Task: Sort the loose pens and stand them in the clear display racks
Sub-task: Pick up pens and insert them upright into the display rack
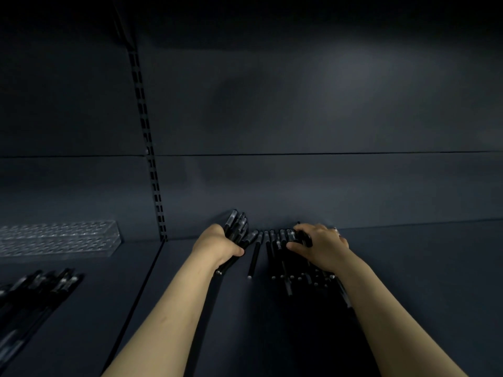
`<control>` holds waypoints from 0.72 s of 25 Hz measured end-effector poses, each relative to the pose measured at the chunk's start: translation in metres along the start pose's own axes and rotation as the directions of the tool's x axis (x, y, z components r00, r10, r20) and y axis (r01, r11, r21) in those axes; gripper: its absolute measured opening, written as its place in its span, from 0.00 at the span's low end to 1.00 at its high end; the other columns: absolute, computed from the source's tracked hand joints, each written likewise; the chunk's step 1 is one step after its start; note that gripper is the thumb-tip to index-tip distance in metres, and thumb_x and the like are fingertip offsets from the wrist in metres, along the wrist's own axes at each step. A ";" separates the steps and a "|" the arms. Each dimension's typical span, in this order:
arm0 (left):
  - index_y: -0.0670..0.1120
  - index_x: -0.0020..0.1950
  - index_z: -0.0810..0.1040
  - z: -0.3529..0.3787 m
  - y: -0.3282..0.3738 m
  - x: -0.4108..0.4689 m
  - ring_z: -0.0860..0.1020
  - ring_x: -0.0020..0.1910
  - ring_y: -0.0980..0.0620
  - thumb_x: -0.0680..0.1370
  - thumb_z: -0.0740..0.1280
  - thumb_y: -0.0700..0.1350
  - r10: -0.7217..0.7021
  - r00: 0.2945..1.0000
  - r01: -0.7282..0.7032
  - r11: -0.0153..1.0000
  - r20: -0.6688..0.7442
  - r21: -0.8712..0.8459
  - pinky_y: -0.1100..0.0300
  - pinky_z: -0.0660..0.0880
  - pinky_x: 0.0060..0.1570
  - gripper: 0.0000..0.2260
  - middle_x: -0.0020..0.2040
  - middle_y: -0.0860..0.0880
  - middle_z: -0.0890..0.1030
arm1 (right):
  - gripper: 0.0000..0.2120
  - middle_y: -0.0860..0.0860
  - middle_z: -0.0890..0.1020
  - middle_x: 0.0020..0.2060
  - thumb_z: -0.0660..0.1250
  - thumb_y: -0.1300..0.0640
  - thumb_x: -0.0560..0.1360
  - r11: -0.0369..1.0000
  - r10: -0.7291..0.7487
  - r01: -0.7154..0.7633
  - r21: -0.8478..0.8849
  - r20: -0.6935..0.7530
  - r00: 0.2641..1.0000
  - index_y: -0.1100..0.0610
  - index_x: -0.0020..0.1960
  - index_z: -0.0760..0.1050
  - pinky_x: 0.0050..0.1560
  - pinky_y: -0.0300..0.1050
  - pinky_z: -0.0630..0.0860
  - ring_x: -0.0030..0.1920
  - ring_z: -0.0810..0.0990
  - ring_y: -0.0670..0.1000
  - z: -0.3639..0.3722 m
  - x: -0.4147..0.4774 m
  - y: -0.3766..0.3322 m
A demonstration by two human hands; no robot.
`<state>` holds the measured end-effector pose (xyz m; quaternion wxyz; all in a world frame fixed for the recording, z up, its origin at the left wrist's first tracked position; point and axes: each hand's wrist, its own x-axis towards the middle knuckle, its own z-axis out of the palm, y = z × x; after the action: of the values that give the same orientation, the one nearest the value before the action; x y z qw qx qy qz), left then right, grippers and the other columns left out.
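the fingers (239, 251) of the left hand (217, 244) are wrapped tight around a bundle of black pens (236, 227); the thumb crosses the front of the bundle and the capped ends fan up and away toward the back wall (299, 118), while the lower ends stick out below the palm. the fingers (295, 246) of the right hand (319, 244) are curled narrow over the top of a loose pile of pens (296, 276), pressing on several; whether any single pen is truly pinched there is hard to tell in the dim light. a ring (337, 230) shows on one finger of that hand.

between the two hands a single pen (254, 257) lies by itself on the shelf (422, 281), running from the back edge toward the front, just beside the pile. the pile lies close to the back edge of the shelf, its pens roughly parallel, their ends toward the front.

both forearms reach in from the front edge. on the neighbouring shelf section to the left, past the slotted upright (148, 148), a clear display rack (58, 236) stands near the back edge with rows of holes, and another heap of dark pens (35, 292) lies nearer the front left corner, well apart from the rack.
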<state>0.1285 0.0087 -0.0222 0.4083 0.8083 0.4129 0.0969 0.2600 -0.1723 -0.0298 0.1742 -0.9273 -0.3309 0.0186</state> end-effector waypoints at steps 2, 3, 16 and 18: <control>0.43 0.56 0.73 -0.001 -0.001 0.002 0.78 0.53 0.46 0.69 0.77 0.41 0.004 1.000 -0.004 1.000 0.005 -0.012 0.50 0.77 0.56 0.20 0.54 0.45 0.78 | 0.29 0.50 0.68 0.70 0.60 0.34 0.74 1.000 -0.003 0.003 -0.004 -0.008 1.000 0.43 0.72 0.63 0.70 0.56 0.58 0.70 0.63 0.58 0.001 0.000 -0.001; 0.42 0.57 0.73 -0.003 -0.001 0.003 0.78 0.53 0.46 0.69 0.77 0.40 0.005 1.000 -0.005 1.000 0.007 -0.026 0.51 0.77 0.56 0.20 0.54 0.46 0.78 | 0.29 0.50 0.68 0.70 0.60 0.34 0.74 1.000 -0.002 0.002 -0.006 -0.011 1.000 0.43 0.72 0.63 0.70 0.56 0.58 0.70 0.63 0.58 0.002 0.000 -0.001; 0.42 0.55 0.73 -0.017 -0.007 -0.008 0.79 0.41 0.50 0.72 0.74 0.37 -0.001 0.994 0.032 0.958 0.109 -0.284 0.57 0.75 0.36 0.15 0.48 0.44 0.81 | 0.19 0.46 0.76 0.62 0.64 0.40 0.75 0.990 -0.099 0.122 0.068 -0.278 0.956 0.44 0.65 0.74 0.65 0.52 0.66 0.64 0.71 0.53 -0.003 -0.006 -0.013; 0.38 0.54 0.75 -0.023 -0.005 -0.019 0.82 0.36 0.49 0.73 0.73 0.35 -0.001 0.986 0.069 0.914 0.168 -0.399 0.59 0.77 0.29 0.12 0.45 0.40 0.84 | 0.15 0.46 0.80 0.55 0.66 0.44 0.76 0.952 -0.112 0.194 0.235 -0.322 0.940 0.47 0.60 0.78 0.60 0.46 0.71 0.59 0.75 0.51 -0.005 -0.015 -0.027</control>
<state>0.1021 0.0097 -0.0078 0.6003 0.7044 0.3636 0.1056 0.2332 -0.1640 -0.0171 0.3457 -0.8588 -0.3661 -0.0944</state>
